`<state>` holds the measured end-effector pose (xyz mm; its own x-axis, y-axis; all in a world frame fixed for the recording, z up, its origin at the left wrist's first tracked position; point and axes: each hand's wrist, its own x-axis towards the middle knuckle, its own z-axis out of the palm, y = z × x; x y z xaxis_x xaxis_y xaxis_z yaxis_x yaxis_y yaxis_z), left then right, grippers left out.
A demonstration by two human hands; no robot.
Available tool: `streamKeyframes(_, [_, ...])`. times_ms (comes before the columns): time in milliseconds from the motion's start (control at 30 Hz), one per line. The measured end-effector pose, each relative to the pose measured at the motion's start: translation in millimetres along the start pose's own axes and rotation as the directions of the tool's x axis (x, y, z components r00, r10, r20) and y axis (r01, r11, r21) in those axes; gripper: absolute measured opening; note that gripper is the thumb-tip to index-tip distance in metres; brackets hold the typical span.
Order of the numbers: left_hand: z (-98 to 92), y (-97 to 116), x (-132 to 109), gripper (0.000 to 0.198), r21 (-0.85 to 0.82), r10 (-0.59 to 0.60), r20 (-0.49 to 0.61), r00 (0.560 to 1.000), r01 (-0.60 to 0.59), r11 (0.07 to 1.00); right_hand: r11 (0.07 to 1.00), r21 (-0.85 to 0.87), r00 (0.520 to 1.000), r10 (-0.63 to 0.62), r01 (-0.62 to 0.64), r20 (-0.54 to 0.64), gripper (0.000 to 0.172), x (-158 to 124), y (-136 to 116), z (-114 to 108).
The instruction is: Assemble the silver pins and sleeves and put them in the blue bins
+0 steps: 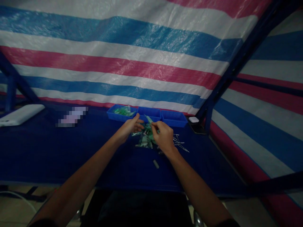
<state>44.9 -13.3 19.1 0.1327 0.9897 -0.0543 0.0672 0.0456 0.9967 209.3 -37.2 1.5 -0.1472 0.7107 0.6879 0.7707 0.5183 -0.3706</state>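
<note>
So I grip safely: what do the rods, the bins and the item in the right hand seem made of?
Rods: probably polished metal, given their thin silvery glints. Bins: likely smooth moulded plastic, by their even blue walls. Item: perhaps thin plastic film, pale and translucent-looking, but too small to confirm.

Right hand (163, 136) pinching a small greenish packet (148, 119) above the table (127, 168). Left hand (131, 126) hovering just beside, fingers apart. Loose pile (145, 142) of clear bags and green bits lying below. Thin metal rods (181, 145) sticking out right; short cylinder (156, 164) lying nearer the person. Left bin (118, 117) holding green pieces (124, 111). Striped sheet (113, 63) hanging behind.
</note>
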Motion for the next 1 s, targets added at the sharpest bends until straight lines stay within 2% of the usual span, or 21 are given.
streamKeyframes(33, [2.7, 0.9, -1.5, 0.049, -0.055, -0.047, 0.051, 0.998, 0.05, 0.997, 1.0, -0.014, 1.0, -0.014, 0.014, -0.001, 0.02, 0.0, 0.3, -0.2])
streamKeyframes(100, [6.3, 1.7, -3.4, 0.042, -0.102, -0.029, 0.086, 0.996, 0.038, 0.994, 0.999, 0.005, 0.999, -0.035, 0.035, 0.013, 0.02, 0.1, -0.1, 0.4])
streamKeyframes(200, [6.8, 0.4, -3.8, 0.026, -0.038, 0.132, 0.012, 0.991, -0.132, 0.991, 0.991, 0.131, 0.999, -0.025, 0.019, 0.042, 0.022, 0.4, -3.7, 2.4])
streamKeyframes(267, [5.8, -1.7, -3.9, 0.02, 0.096, 0.292, -0.038, 0.956, -0.288, 0.953, 0.97, 0.236, 0.998, 0.043, -0.055, 0.054, 0.024, 0.4, -7.3, 4.3])
streamKeyframes(333, [5.4, -4.2, -4.7, 0.016, 0.314, 0.482, -0.043, 0.875, -0.446, 0.838, 0.921, 0.345, 0.983, 0.165, -0.181, 0.078, 0.025, 0.6, -10.0, 6.4])
streamKeyframes(433, [7.4, -7.9, -7.1, 0.012, 0.576, 0.698, 0.101, 0.709, -0.614, 0.54, 0.753, 0.535, 0.922, 0.346, -0.383, 0.172, 0.043, 2.2, -10.2, 9.5])
streamKeyframes(500, [9.8, -9.6, -9.0, 0.014, 0.617, 0.757, 0.207, 0.619, -0.684, 0.39, 0.597, 0.648, 0.875, 0.406, -0.473, 0.265, 0.053, 4.1, -8.0, 10.5])
streamKeyframes(567, [12.1, -9.9, -11.0, 0.016, 0.625, 0.771, 0.255, 0.584, -0.708, 0.329, 0.49, 0.698, 0.842, 0.427, -0.522, 0.33, 0.053, 6.2, -5.5, 9.9])
streamKeyframes(633, [13.5, -8.7, -12.7, 0.016, 0.637, 0.764, 0.233, 0.602, -0.688, 0.348, 0.519, 0.68, 0.845, 0.432, -0.518, 0.314, 0.046, 7.4, -3.8, 7.8])
streamKeyframes(700, [13.8, -6.9, -13.1, 0.015, 0.629, 0.741, 0.157, 0.653, -0.645, 0.435, 0.649, 0.617, 0.891, 0.394, -0.444, 0.226, 0.039, 7.3, -3.2, 4.9])
streamKeyframes(767, [13.3, -5.7, -11.5, 0.021, 0.562, 0.667, 0.092, 0.739, -0.591, 0.579, 0.776, 0.543, 0.945, 0.295, -0.322, 0.139, 0.034, 6.1, -3.2, 2.2])
streamKeyframes(833, [12.3, -6.0, -8.4, 0.038, 0.426, 0.506, 0.061, 0.861, -0.48, 0.766, 0.86, 0.465, 0.978, 0.187, -0.209, 0.093, 0.03, 4.3, -3.5, 0.3])
streamKeyframes(900, [11.2, -7.7, -5.0, 0.052, 0.269, 0.318, 0.056, 0.946, -0.321, 0.908, 0.918, 0.378, 0.992, 0.097, -0.122, 0.086, 0.029, 2.8, -4.1, -0.8])
streamKeyframes(967, [10.0, -9.5, -2.7, 0.05, 0.183, 0.24, 0.062, 0.969, -0.247, 0.952, 0.947, 0.315, 0.995, 0.031, -0.061, 0.098, 0.03, 1.8, -5.3, -1.2])
streamKeyframes(1000, [9.4, -9.9, -2.2, 0.045, 0.19, 0.269, 0.057, 0.961, -0.275, 0.943, 0.949, 0.311, 0.995, 0.013, -0.045, 0.103, 0.032, 1.5, -5.9, -1.2])
